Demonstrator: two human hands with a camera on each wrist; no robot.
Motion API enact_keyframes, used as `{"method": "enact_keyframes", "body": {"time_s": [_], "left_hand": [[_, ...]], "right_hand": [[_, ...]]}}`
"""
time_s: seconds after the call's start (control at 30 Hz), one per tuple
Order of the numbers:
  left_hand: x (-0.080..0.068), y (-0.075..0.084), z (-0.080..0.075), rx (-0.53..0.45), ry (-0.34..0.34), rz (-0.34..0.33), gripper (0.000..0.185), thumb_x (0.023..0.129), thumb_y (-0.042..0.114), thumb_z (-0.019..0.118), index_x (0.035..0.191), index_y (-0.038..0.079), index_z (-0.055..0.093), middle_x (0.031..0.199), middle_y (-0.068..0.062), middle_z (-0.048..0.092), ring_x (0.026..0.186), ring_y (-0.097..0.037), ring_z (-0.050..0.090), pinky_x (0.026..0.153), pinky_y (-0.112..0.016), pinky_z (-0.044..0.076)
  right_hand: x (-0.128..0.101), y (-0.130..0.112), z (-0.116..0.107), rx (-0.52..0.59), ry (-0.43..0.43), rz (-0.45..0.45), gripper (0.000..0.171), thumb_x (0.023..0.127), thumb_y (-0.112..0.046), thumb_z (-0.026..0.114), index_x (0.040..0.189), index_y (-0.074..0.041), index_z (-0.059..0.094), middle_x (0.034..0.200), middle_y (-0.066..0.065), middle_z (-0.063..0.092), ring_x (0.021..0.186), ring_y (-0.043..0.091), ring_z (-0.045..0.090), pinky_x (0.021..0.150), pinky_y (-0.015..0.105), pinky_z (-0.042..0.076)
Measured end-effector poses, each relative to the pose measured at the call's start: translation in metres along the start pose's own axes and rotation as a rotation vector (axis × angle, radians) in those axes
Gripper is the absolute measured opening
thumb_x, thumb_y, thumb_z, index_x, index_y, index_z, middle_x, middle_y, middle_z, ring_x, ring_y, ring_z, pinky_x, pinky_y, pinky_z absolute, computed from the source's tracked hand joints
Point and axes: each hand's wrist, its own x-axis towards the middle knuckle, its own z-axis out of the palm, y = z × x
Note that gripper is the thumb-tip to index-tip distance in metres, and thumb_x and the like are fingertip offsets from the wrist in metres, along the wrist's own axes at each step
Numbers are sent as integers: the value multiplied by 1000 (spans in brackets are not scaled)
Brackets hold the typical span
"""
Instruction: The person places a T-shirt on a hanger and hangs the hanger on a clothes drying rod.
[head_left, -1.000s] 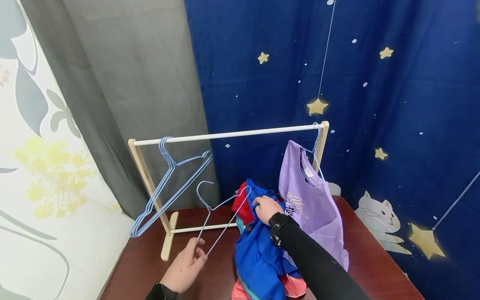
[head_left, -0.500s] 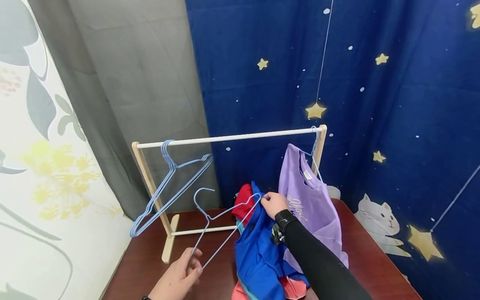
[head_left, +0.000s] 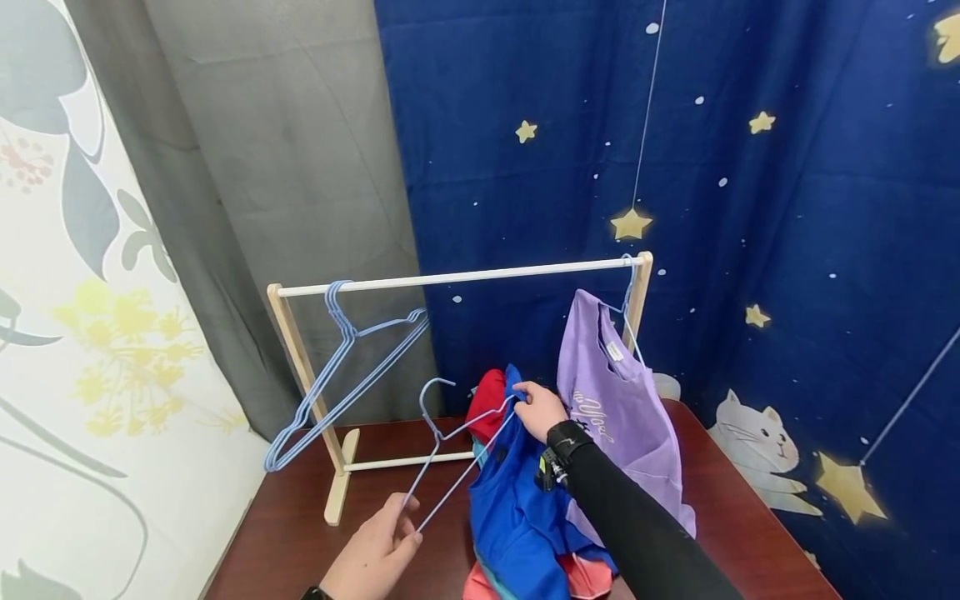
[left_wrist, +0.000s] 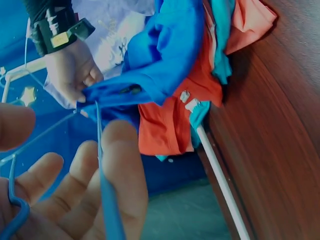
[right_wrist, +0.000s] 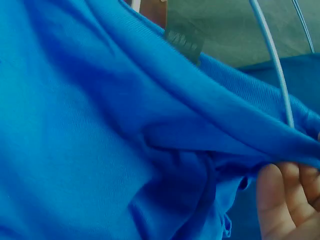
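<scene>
Loosely, hands [head_left: 538,410] pinch soft blue shirt [head_left: 517,500] — thin wire hanger [head_left: 450,450]

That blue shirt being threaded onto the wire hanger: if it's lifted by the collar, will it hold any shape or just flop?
The blue shirt will probably flop: it folds and drapes where the right hand pinches it. It looks thin and light. The wire hanger, held by the left hand, seems thin and may flex or swing.
</scene>
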Motion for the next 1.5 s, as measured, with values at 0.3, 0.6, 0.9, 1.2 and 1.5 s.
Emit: {"method": "enact_keyframes", "body": {"time_s": [0.3, 0.6, 0.9, 1.2, 1.5], "left_hand": [[20, 13, 22, 71, 15, -64, 35, 93, 21, 68, 122, 9, 54, 83, 7, 52, 69, -7, 50, 62, -32, 42], [40, 11, 29, 48, 30, -83, 31, 97, 26, 65, 121, 8, 55, 84, 3, 54, 70, -11, 52, 62, -32, 44], [59, 9, 27, -277, 2, -102, 39, 111, 39, 36, 114, 7, 58, 83, -3, 58, 62, -22, 62, 50, -35, 51], [65, 12, 29, -241, -31, -41, 35, 112, 29, 36, 105, 7, 63, 82, -3, 57, 63, -24, 62, 50, -32, 50], [61, 8, 30, -237, -21, -18, 36, 112, 29, 36, 103, 9, 65, 84, -7, 60, 63, -24, 63, 50, -31, 50]], "right_hand": [[-10, -13, 5, 195, -211, 10, 47, 88, -5, 61, 135, 1, 59, 75, 4, 60, 64, 23, 66, 60, 30, 54], [-7, -14, 5, 126, -81, -53, 25, 95, -6, 63, 118, -4, 72, 74, 3, 71, 68, 17, 69, 65, 31, 56], [-2, -8, -3, -173, 182, -362, 19, 94, -10, 69, 108, -15, 80, 92, 4, 66, 86, 26, 56, 78, 39, 47], [4, 3, -9, -213, 142, -404, 20, 90, 0, 64, 100, -11, 77, 108, 8, 67, 105, 30, 60, 96, 43, 46], [2, 5, -22, -230, 2, -381, 8, 94, -13, 72, 98, -19, 74, 104, 0, 74, 99, 22, 69, 91, 41, 52]]}}
